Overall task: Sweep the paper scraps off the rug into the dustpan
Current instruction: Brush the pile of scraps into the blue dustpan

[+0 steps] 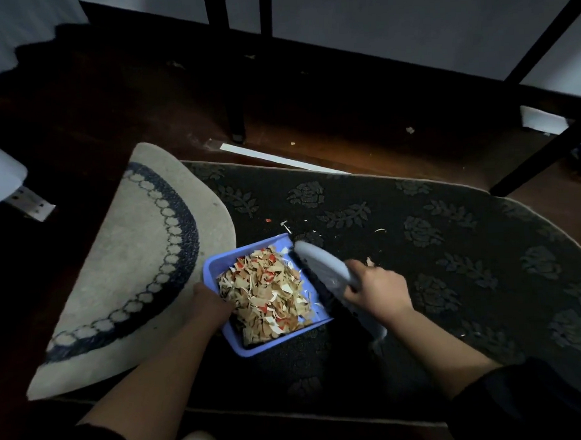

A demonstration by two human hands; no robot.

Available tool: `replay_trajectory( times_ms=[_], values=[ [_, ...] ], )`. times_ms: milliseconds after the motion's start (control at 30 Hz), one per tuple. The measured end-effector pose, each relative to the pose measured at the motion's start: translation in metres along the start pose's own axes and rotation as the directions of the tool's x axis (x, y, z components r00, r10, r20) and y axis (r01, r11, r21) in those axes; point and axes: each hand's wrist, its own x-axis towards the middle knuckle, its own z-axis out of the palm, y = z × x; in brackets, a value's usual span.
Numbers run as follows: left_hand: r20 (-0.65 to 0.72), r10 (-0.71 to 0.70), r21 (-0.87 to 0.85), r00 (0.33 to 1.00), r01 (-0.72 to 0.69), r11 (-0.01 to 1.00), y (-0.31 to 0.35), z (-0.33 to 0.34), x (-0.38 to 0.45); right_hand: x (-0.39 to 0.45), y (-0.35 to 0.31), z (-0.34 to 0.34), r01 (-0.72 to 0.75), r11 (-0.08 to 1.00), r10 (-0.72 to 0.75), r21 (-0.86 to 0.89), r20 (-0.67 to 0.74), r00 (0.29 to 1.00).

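A blue dustpan (217,262) lies on the dark flowered rug (452,245), heaped with tan, white and red paper scraps (269,295). My left hand (211,303) grips the dustpan's left rim, its fingers hidden among the scraps. My right hand (375,291) holds a grey hand brush (321,265) whose head lies along the dustpan's open right edge. A few small scraps (370,261) lie loose on the rug just beyond the brush and above the dustpan.
A beige mat with a dark blue ring (133,261) overlaps the rug's left end. Black furniture legs (235,121) stand on the wooden floor behind, another slanting at the right (541,149). A white strip (279,160) lies along the rug's far edge.
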Motion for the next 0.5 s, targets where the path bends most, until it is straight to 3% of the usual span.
replay_trajectory(
  times_ms=[233,367,500],
  values=[
    [0.007,-0.030,-0.078,1.000,0.031,0.996,0.000,0.003,-0.003,-0.002,0.025,-0.024,-0.122,0.992,0.124,0.022,-0.129,0.984],
    [0.017,-0.024,-0.037,1.000,0.025,0.999,-0.001,0.006,-0.007,-0.001,0.044,-0.022,-0.236,0.971,0.232,-0.025,-0.105,0.967],
    [0.027,-0.018,-0.025,0.999,0.018,1.000,-0.002,0.012,-0.013,-0.007,0.038,-0.009,-0.191,0.980,0.190,-0.060,-0.015,0.982]
  ],
)
